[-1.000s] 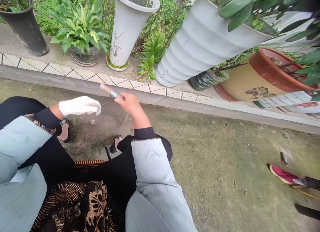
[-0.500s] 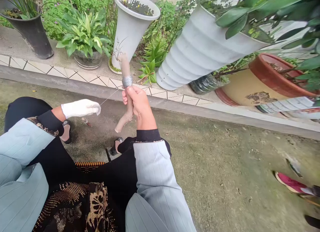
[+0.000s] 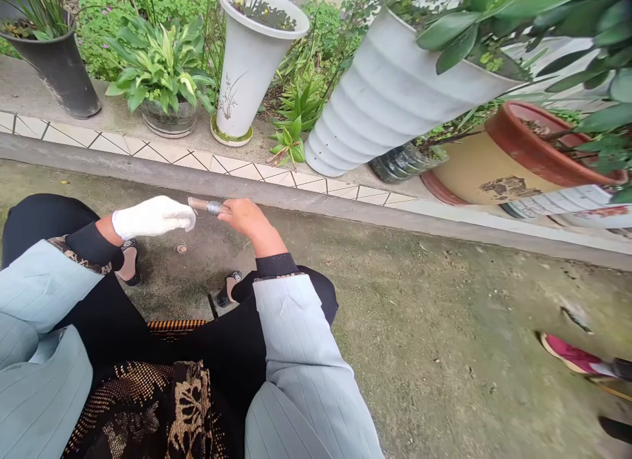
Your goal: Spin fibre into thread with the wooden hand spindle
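Note:
My right hand [image 3: 243, 216] is bare and closed round a short wooden stick [image 3: 199, 203]. Its pale end points left, and silvery wire [image 3: 214, 208] is coiled in a band just beyond my fingers. The rest of the stick is hidden behind my hand. My left hand [image 3: 154, 218], in a white knit glove, is closed with bent fingers just left of the stick's end. The thin line seen between my hands in the earlier frames hardly shows now, and its end is hidden in the glove.
A small round object [image 3: 182, 249] lies on the concrete ground [image 3: 419, 327] below my hands. Ahead runs a low tiled ledge [image 3: 172, 155] with a white tall pot [image 3: 249, 70], a ribbed pot [image 3: 390, 83] and several others. A person's red shoe [image 3: 570, 355] is at right.
My right hand swung the stick upright, then tipped it back left and down toward my gloved hand. The thin line stretched between the hands earlier. My left hand stayed almost in place.

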Available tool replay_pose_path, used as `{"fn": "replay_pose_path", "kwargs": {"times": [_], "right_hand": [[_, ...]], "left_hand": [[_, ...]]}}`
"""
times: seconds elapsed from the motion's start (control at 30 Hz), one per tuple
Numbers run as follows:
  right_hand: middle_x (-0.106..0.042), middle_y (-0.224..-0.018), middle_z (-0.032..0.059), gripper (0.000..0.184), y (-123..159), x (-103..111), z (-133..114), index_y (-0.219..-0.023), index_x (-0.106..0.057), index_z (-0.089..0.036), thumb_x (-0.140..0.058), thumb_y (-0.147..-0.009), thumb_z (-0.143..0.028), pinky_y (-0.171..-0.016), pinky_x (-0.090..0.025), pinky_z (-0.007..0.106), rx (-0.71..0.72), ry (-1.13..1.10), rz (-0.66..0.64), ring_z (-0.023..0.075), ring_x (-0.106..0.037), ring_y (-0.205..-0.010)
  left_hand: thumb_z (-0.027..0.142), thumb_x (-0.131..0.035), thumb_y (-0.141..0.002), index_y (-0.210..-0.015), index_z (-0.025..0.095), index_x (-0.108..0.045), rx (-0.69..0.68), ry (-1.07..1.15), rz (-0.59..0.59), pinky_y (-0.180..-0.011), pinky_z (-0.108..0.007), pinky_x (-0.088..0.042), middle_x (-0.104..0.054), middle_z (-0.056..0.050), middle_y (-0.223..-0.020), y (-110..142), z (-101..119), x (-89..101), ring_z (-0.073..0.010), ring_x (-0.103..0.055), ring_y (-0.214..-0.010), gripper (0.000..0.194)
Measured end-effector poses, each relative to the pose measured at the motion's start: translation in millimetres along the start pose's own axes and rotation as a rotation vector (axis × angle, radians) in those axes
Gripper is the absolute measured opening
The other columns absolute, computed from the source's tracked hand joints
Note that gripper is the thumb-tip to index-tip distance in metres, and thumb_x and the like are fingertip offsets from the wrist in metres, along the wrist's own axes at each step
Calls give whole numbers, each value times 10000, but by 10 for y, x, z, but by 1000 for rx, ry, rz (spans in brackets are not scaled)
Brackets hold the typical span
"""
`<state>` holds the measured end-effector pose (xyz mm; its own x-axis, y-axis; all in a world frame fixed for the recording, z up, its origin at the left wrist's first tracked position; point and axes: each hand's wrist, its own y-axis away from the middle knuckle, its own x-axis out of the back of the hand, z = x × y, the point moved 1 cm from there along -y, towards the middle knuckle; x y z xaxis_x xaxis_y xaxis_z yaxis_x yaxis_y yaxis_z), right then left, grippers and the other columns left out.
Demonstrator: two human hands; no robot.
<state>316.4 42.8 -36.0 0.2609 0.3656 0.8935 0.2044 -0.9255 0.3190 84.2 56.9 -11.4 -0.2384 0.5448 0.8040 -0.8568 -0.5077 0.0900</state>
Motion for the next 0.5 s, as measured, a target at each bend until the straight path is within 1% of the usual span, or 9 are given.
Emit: {"fn": "replay_pose_path", "kwargs": {"times": [0.1, 0.17, 0.27, 0.33, 0.37, 0.4, 0.43, 0.5], "right_hand": [[-674, -836, 61, 197, 7, -93, -95, -891, -692, -181, -632, -809, -350, -591, -293, 264, 157, 7, -222, 158, -551, -738], [-625, -731, 15, 165, 32, -148, -161, -849, -682, -180, -634, -794, -329, -568, -282, 253, 261, -51, -359, 124, -504, -659], [-545, -637, -31, 152, 116, -166, -255, -819, -655, -180, -625, -783, -324, -549, -284, 238, 384, -219, -541, 97, -467, -590], [-524, -621, -43, 162, 196, -108, -298, -810, -644, -178, -622, -781, -337, -555, -294, 231, 460, -329, -606, 90, -462, -582], [-520, -624, -46, 172, 235, -60, -306, -807, -641, -178, -625, -778, -347, -561, -298, 229, 484, -372, -592, 89, -458, -587], [-519, -629, -47, 181, 266, -2, -299, -809, -641, -179, -627, -775, -355, -571, -303, 227, 486, -416, -541, 89, -456, -595], [-518, -644, -46, 198, 286, 59, -278, -815, -639, -178, -637, -765, -369, -577, -307, 227, 467, -458, -439, 91, -453, -607], [-523, -664, -39, 231, 289, 169, -189, -854, -625, -172, -622, -770, -387, -587, -338, 223, 348, -624, -159, 95, -468, -615]], "left_hand": [[370, -417, -904, -871, 173, -676, 79, -72, 108, -685, -221, -391, -665, -8, -787, 15, -69, 24, -134, -556, -675, 327], [372, -419, -901, -901, 181, -680, 136, -107, 164, -696, -223, -395, -677, -5, -816, 12, -131, 36, -141, -569, -704, 324], [364, -428, -892, -928, 190, -680, 190, -131, 183, -714, -228, -397, -685, -7, -855, -19, -220, 16, -154, -581, -756, 309], [360, -434, -887, -926, 189, -676, 215, -108, 169, -707, -233, -397, -683, -11, -865, -54, -265, -24, -157, -575, -760, 299], [360, -440, -884, -926, 184, -673, 229, -69, 165, -697, -234, -397, -678, -16, -866, -73, -279, -49, -155, -568, -752, 295], [362, -442, -882, -922, 174, -670, 241, -13, 162, -681, -236, -399, -672, -23, -858, -91, -285, -76, -153, -559, -734, 297], [368, -440, -885, -909, 160, -666, 249, 46, 156, -660, -236, -401, -664, -30, -835, -107, -280, -103, -148, -547, -706, 308], [378, -427, -900, -882, 134, -659, 236, 171, 103, -618, -230, -402, -638, -33, -770, -130, -237, -162, -129, -513, -646, 337]]}}
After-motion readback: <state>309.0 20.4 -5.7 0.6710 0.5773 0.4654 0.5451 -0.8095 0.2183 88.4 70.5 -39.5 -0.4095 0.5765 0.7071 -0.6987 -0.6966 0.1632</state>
